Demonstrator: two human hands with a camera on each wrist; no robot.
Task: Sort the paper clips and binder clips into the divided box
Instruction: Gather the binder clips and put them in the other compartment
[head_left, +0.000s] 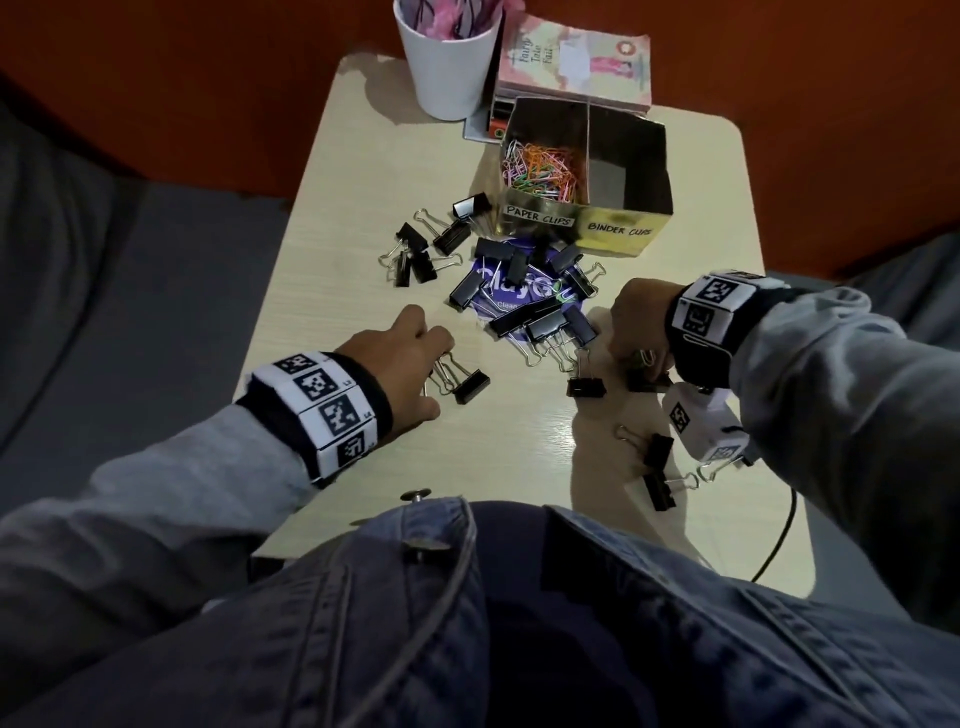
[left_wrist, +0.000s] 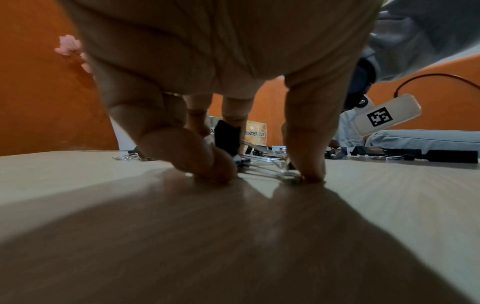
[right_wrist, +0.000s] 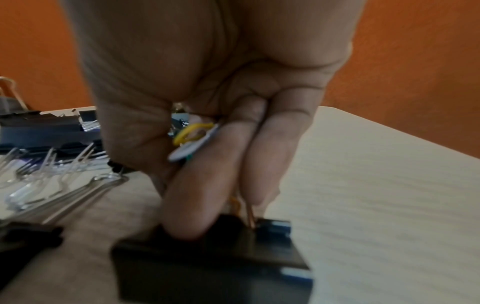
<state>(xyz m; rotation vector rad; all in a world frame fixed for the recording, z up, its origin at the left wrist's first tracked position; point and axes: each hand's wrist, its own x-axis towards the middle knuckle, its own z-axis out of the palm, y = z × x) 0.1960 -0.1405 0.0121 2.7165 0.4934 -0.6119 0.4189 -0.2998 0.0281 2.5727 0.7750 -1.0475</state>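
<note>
Left hand (head_left: 410, 358), lower left of centre in the head view, has thumb and fingertips (left_wrist: 207, 164) pressed down around the wire handles of a black binder clip (head_left: 465, 382) lying flat on the table (head_left: 332, 218). Right hand (head_left: 641, 327), right of centre, is curled, pinching coloured paper clips (right_wrist: 191, 131) in the palm while its fingertips touch a second binder clip (right_wrist: 215, 259) on the table. Divided box (head_left: 618, 228) stands at upper centre: the compartment labelled PAPER CLIPS holds a heap of coloured clips (head_left: 540, 169); that labelled BINDER CLIPS shows nothing inside. Loose binder clips (head_left: 519, 291) lie scattered between box and hands, several on a purple packet (head_left: 501, 286).
</note>
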